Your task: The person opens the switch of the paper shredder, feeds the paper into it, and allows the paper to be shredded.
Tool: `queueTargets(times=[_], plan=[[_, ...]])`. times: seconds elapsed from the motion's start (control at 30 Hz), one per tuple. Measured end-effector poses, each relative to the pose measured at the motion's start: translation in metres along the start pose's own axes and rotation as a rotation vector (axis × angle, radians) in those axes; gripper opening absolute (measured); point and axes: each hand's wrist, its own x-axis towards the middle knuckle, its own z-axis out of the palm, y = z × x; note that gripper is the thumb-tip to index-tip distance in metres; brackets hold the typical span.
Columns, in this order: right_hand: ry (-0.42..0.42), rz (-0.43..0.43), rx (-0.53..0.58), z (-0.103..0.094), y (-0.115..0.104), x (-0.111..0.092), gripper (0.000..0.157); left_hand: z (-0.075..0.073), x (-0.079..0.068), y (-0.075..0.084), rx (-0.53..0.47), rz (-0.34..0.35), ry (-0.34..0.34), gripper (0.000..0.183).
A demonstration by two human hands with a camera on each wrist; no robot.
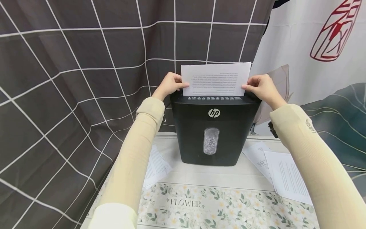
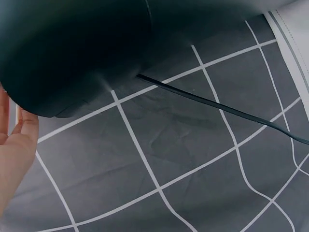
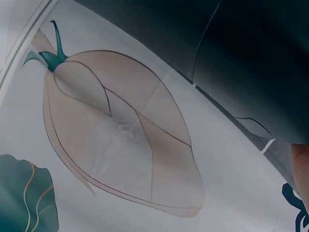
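Note:
A printed sheet of paper [image 1: 216, 79] stands upright in the top slot of a black HP paper shredder [image 1: 194, 127], its lower part hidden inside. My left hand [image 1: 171, 83] pinches the sheet's left edge between thumb and fingers. At the opposite edge, my right hand [image 1: 262, 87] pinches the paper the same way. White shreds [image 1: 211, 141] show through the shredder's front window. In the left wrist view the left hand [image 2: 19, 145] appears beside the dark shredder body [image 2: 67, 53]. Only a sliver of the right hand [image 3: 301, 169] enters the right wrist view.
Printed sheets [image 1: 155, 167] lie on the table left of the shredder, and more papers [image 1: 286, 175] lie to its right. A flowered mat [image 1: 200, 206] covers the table's front. Behind hangs a dark grid-patterned curtain [image 1: 114, 47]. A black cord [image 2: 217, 105] runs from the shredder.

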Motion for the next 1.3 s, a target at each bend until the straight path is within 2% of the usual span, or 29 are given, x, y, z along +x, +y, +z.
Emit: queueTargets(times=[0.27,0.5,0.73,1.03,1.3], plan=[[-0.005,-0.026,0.027,0.006,0.002,-0.003,0.021,0.006,-0.002,-0.004,0.028,-0.023,-0.01,0.022],[0.021,-0.055,0.154,0.006,0.001,-0.003,0.02,0.007,-0.001,-0.006,-0.085,-0.028,0.011,0.027],[0.035,-0.039,0.176,0.007,-0.001,-0.002,0.017,0.01,-0.001,-0.005,-0.143,-0.035,0.044,0.02],[0.03,-0.073,0.252,0.009,-0.001,-0.001,0.004,0.011,-0.001,-0.006,-0.172,0.024,0.04,0.018],[0.023,-0.061,0.25,0.012,-0.004,0.0,0.004,0.014,-0.001,-0.006,-0.216,0.034,0.012,0.022]])
